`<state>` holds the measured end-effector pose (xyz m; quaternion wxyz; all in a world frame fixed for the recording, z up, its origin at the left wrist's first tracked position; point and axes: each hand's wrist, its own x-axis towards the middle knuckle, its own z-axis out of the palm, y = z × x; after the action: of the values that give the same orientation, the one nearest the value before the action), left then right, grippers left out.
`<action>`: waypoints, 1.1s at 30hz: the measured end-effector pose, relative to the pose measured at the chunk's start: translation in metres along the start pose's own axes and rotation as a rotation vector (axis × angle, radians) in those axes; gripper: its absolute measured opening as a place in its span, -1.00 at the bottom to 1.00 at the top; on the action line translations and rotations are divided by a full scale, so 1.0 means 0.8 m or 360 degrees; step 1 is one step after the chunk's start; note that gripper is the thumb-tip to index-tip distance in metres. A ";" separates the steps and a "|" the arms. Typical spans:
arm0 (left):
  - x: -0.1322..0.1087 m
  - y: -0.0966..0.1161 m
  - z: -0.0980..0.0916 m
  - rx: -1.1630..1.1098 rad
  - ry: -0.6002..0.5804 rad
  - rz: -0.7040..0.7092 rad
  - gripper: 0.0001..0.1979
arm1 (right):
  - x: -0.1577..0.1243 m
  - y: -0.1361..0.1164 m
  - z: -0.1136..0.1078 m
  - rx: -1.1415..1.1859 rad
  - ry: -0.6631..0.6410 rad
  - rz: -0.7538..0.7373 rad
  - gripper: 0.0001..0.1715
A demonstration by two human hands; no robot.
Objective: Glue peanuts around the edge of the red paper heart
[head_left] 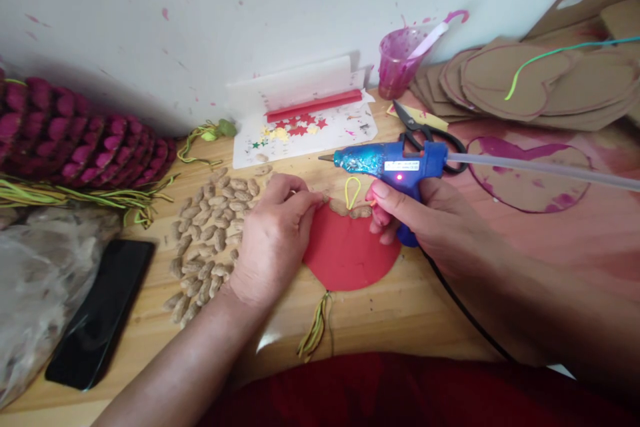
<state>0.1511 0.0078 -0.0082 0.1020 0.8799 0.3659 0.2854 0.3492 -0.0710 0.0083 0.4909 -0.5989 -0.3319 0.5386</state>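
Observation:
My right hand point(407, 210) grips a blue hot glue gun point(417, 163), its nozzle pointing left and a small light glowing on its side. A clear glue stick point(540, 170) sticks out of its back. Below the gun lies a red heart-shaped piece point(350, 257) with several peanuts point(361, 212) along its top edge. A yellow string loop point(353, 192) rises from its top notch, and a yellow-green tassel point(315, 327) hangs at its tip. My left hand point(277, 237) has its fingertips closed on a peanut at the heart's upper left edge, mostly hidden by the fingers.
Loose peanuts point(200, 230) spread at left, near a black phone point(103, 313) and plastic bag point(40, 287). Behind are pink peanut-covered pieces point(75, 133), star cutouts point(300, 125), black-handled scissors point(413, 125) and a purple-stained cup point(397, 67). Cardboard hearts point(520, 77) are stacked at right.

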 end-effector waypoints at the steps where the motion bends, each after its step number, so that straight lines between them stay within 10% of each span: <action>1: -0.001 0.000 0.000 0.0004 -0.0002 0.0007 -0.84 | 0.000 0.000 0.000 -0.0004 0.0002 -0.0001 -0.49; 33: 0.000 0.002 0.000 -0.0044 0.0031 -0.0087 -0.86 | 0.001 0.005 -0.002 -0.0095 0.0030 0.0043 -0.50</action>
<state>0.1519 0.0070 -0.0076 0.1183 0.8653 0.3867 0.2960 0.3503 -0.0715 0.0041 0.4685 -0.6227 -0.3352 0.5295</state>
